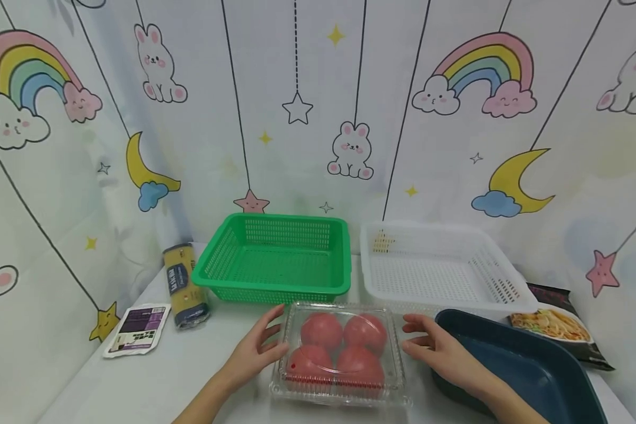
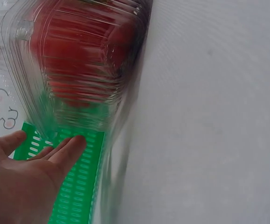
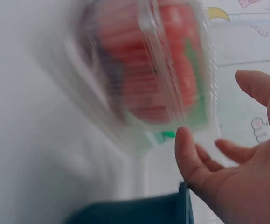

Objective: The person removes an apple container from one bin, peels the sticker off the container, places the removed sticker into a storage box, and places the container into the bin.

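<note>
Where the desk (image 1: 132, 391) lies nearest the person, the clear box (image 1: 339, 398) rests with its lid over four red tomatoes (image 1: 364, 333). At its left side is the left hand (image 1: 251, 356), fingers spread and gripping nothing; contact with the wall cannot be told. At its right side is the right hand (image 1: 440, 352), fingers parted, slightly bent, holding nothing, just beside the wall.

Directly behind the box stands the green basket (image 1: 275, 290), limiting room at the rear. To that basket's right is the white basket (image 1: 450, 301). Right of the box, the blue tub (image 1: 530, 365) restricts access: the right forearm crosses its near left edge. Behind the tub, partly covered by it, lies the noodle packet (image 1: 553, 325). Well left are the roll (image 1: 184, 285), beside the green basket, and the flat pack (image 1: 138, 330). A printed curtain (image 1: 307, 159) backs the desk.
</note>
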